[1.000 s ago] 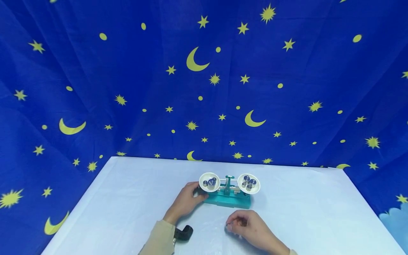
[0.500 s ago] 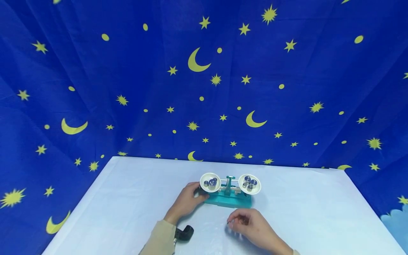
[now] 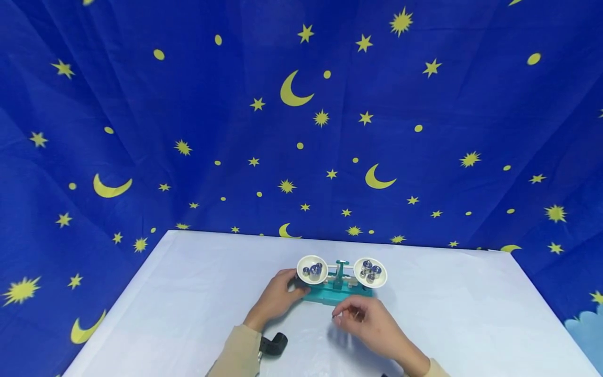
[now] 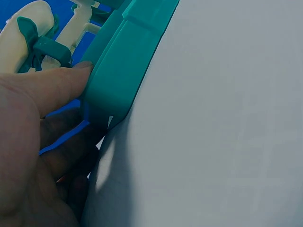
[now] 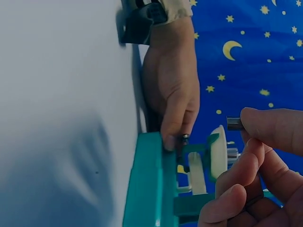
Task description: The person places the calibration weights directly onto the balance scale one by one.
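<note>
A green two-pan balance scale (image 3: 322,297) stands on the white table. My left hand (image 3: 275,298) grips the left end of its base, the thumb lying on the green edge (image 4: 123,71) in the left wrist view. Several metal weights (image 3: 315,270) sit in the left white pan (image 3: 308,259), and several more (image 3: 376,270) in the right pan (image 3: 381,280). My right hand (image 3: 374,324) is in front of the base's right part. Between thumb and forefinger it pinches a small cylindrical metal weight (image 5: 234,123), held up off the table. Its other fingers are curled.
Under my left wrist is a black wrist-worn device (image 3: 274,344). The white tabletop (image 3: 447,303) extends on both sides of the scale. A blue curtain (image 3: 235,131) with yellow moons and stars hangs behind the table.
My right hand has moved forward, closer to the scale's base, still pinching the small weight. My left hand keeps its grip, and the head view has shifted slightly.
</note>
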`<state>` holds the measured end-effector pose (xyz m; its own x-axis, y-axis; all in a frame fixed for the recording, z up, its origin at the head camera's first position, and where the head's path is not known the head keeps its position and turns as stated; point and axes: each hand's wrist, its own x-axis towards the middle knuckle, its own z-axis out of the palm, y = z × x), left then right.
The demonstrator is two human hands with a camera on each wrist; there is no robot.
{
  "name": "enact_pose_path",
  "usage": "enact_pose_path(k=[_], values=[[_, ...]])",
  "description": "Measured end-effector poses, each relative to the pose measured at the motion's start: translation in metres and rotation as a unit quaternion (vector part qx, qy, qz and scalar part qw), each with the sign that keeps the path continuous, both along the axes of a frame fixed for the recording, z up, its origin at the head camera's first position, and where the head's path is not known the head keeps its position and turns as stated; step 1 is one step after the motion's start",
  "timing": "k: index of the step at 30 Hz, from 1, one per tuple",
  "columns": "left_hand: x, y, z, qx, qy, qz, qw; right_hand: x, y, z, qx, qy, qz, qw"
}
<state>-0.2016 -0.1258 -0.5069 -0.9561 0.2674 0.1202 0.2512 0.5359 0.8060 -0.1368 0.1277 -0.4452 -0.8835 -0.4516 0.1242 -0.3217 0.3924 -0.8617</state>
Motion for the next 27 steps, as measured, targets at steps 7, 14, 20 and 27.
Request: enact_pose_path(k=[7,14,20,27], values=[[0.001,0.001,0.002,-0.001,0.000,0.002,1.0000,-0.003,-0.006,0.011,0.000,0.009,0.000,1.0000],[0.001,0.001,0.002,0.002,0.002,0.000,1.0000,-0.007,-0.014,0.018,-0.004,0.019,-0.010,0.9998],[0.001,0.002,0.002,0.001,-0.002,0.001,1.0000,-0.011,-0.022,0.026,-0.007,0.039,-0.018,0.9991],[0.001,0.002,0.004,-0.006,-0.013,0.006,0.9999,-0.016,-0.030,0.036,-0.009,0.046,-0.022,0.9987]])
